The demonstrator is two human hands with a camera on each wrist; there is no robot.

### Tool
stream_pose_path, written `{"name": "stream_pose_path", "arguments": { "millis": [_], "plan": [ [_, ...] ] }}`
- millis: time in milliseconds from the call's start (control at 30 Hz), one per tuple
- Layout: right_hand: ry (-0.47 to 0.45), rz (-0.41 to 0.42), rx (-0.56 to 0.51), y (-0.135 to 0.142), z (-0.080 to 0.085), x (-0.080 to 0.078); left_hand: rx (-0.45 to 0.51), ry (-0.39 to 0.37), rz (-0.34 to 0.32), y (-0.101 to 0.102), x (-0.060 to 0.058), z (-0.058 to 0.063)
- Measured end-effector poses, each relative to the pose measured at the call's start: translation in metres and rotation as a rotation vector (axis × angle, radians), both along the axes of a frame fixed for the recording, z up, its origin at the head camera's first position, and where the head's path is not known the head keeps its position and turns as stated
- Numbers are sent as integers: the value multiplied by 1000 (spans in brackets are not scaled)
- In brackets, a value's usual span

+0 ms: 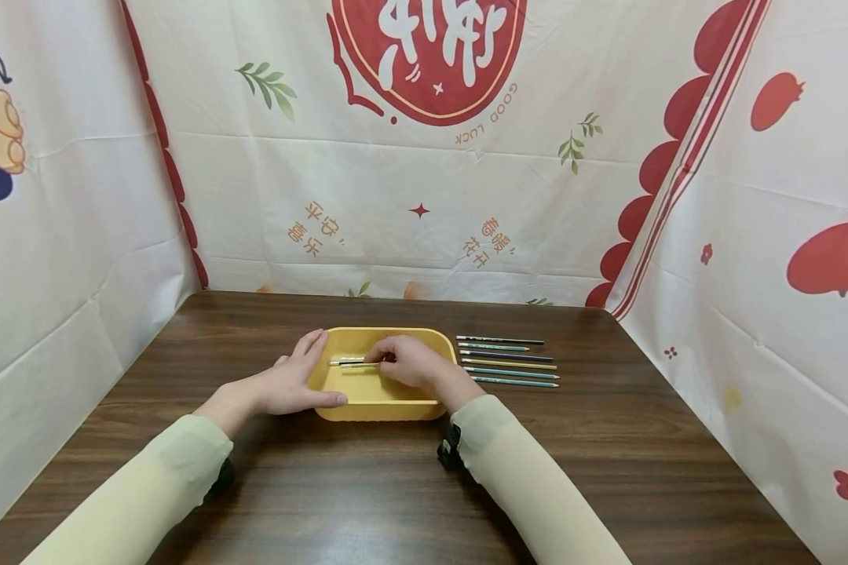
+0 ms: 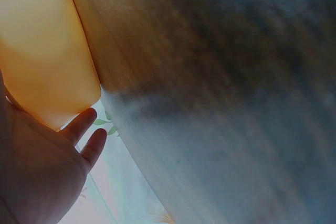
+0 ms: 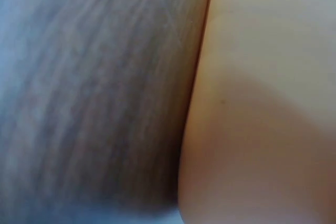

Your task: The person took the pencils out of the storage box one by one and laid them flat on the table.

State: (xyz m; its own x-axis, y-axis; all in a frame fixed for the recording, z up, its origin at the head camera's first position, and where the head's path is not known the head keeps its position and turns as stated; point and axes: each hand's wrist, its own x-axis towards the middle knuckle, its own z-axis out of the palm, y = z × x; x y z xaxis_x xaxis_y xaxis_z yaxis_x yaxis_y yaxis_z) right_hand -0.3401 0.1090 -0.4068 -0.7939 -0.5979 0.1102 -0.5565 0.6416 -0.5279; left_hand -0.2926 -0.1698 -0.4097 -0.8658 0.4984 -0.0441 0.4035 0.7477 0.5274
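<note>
A yellow plastic bin (image 1: 396, 411) stands on the table, with at least two pencils (image 1: 353, 364) lying inside it. My right hand (image 1: 413, 362) reaches into the bin, its curled fingers pinching a pencil near the right end; the fingertips are partly hidden. At the bin's left end rests my left hand (image 1: 293, 384), thumb over the front rim and fingers spread toward the back corner. In the left wrist view, two straight fingers (image 2: 93, 148) of it lie by the bin's outer wall (image 2: 47, 40). Only the bin's side (image 3: 257, 114) and the table show in the right wrist view.
Right of the bin, several pencils (image 1: 509, 363) lie side by side in a row on the dark wooden table (image 1: 339, 486). Printed white cloth (image 1: 410, 173) hangs behind the table and along both sides.
</note>
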Motion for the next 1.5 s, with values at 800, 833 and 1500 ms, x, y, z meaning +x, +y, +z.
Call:
{"name": "stream_pose_path", "arguments": {
  "millis": [800, 833, 1500],
  "plan": [
    [7, 38, -86, 14, 23, 2, -3, -15, -3, 2, 1, 3],
    [13, 39, -85, 16, 26, 3, -3, -15, -3, 2, 1, 3],
    [105, -12, -33, 80, 57, 32, 0, 7, -16, 1, 3, 3]
  ]
}}
